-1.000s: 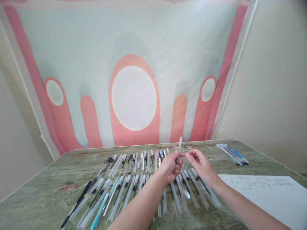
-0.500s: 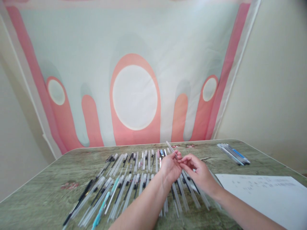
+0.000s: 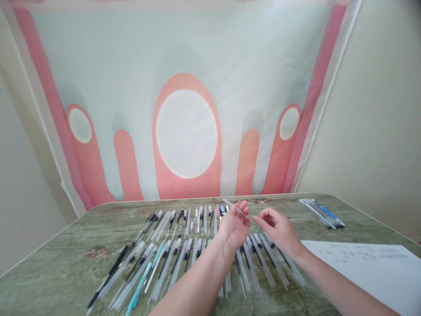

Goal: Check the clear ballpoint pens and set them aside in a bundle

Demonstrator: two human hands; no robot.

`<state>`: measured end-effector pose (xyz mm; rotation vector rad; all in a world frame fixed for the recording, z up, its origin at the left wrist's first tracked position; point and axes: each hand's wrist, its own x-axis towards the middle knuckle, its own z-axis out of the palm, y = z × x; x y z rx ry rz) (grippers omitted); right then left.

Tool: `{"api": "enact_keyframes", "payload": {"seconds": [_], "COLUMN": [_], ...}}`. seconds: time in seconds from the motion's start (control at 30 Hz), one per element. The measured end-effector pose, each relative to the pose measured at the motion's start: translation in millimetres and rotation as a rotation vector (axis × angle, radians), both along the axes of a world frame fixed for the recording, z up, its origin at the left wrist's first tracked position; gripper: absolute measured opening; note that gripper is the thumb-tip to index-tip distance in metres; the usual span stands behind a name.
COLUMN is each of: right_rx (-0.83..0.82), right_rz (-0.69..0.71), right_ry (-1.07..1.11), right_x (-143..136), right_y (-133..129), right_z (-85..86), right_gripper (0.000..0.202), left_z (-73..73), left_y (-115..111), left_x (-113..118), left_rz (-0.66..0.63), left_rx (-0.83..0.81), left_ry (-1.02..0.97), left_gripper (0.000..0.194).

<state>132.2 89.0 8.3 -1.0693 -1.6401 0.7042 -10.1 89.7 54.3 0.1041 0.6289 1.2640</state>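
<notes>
My left hand [image 3: 234, 226] is raised over the pens, palm turned up. Its fingers are closed on a clear pen barrel [image 3: 229, 202], which points up and to the left. A short gap to the right, my right hand [image 3: 276, 229] hangs with bent fingers; thumb and fingertips look slightly apart and nothing shows between them. Beneath both hands lies the front row of clear pen barrels, dark refills and caps [image 3: 263, 259]. Behind it runs a second row of pens and parts [image 3: 187, 221]. My left forearm hides part of the front row.
A white sheet with writing [image 3: 365, 272] lies at the right. Farther back is a bundle of pens [image 3: 322, 213], one blue. A teal pen [image 3: 140, 287] lies at the front left. The wood-patterned table [image 3: 49, 259] reaches a wall hanging [image 3: 187, 131].
My right hand has drawn away to the right from my left fingers. The barrel in my left hand has tilted lower. The view has shifted slightly.
</notes>
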Motion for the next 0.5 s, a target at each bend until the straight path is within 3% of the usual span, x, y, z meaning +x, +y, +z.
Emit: {"api": "enact_keyframes", "payload": {"seconds": [0.1, 0.23, 0.4, 0.5], "right_rx": [-0.02, -0.063, 0.012, 0.068], "right_rz": [0.017, 0.11, 0.122, 0.133], "right_ry": [-0.06, -0.319, -0.51, -0.59], "right_x": [8, 11, -8, -20], "right_y": [12, 44, 83, 94], "right_z": [-3.5, -19.5, -32.8, -32.2], "right_gripper": [0.021, 0.02, 0.013, 0.022], "left_z": [9.2, 20.3, 24.0, 23.4], "left_y": [6, 10, 11, 12], "left_x": [-16, -30, -29, -28], "left_rz": [0.072, 0.092, 0.101, 0.097], "left_rx": [0.019, 0.044, 0.026, 0.012], "left_ry": [-0.008, -0.095, -0.149, -0.177], "left_gripper": [0.011, 0.01, 0.013, 0.014]}}
